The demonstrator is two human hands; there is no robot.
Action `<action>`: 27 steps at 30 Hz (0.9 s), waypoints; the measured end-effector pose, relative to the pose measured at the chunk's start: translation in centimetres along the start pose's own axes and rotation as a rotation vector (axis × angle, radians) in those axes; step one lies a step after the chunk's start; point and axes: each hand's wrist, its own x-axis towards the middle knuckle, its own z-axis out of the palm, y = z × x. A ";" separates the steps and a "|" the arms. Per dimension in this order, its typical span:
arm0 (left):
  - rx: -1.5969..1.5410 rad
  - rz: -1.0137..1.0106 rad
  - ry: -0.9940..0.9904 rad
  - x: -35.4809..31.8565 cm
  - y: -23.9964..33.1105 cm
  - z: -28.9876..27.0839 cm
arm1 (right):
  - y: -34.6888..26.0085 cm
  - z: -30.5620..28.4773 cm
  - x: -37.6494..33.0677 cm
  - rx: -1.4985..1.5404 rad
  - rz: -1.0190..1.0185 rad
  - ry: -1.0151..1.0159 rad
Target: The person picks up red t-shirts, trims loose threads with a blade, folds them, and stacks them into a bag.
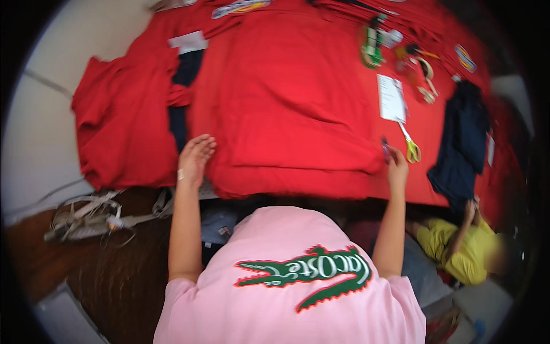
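Note:
A folded red garment point(298, 109) lies flat in front of me, its near edge hanging at the table's front. My left hand point(197, 155) is at the left of this garment, fingers stretched out and holding nothing. At the garment's right edge, my right hand point(397, 166) is closed around a small slim dark tool point(385, 147), too blurred to name exactly. Just right of that hand lie scissors point(412, 150) with yellow handles, their blades against a white printed sheet point(391, 98).
More red cloth point(123, 120) is heaped on the left. Farther right are a green tool point(372, 49), a tape roll point(426, 69) and dark navy cloth point(464, 132). A person in yellow point(467, 258) sits at the right. Pale straps point(86, 215) lie low on the left.

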 end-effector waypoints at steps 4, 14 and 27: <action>0.134 0.039 -0.007 1.3 0.1 5.4 | -0.4 -1.8 0.8 0.154 0.207 0.138; 0.511 0.132 0.152 5.4 -3.7 11.4 | -0.9 0.6 -2.3 0.145 0.544 -0.106; 0.097 0.415 0.122 -0.6 -1.4 15.8 | -3.5 -3.4 0.1 1.211 0.265 -0.131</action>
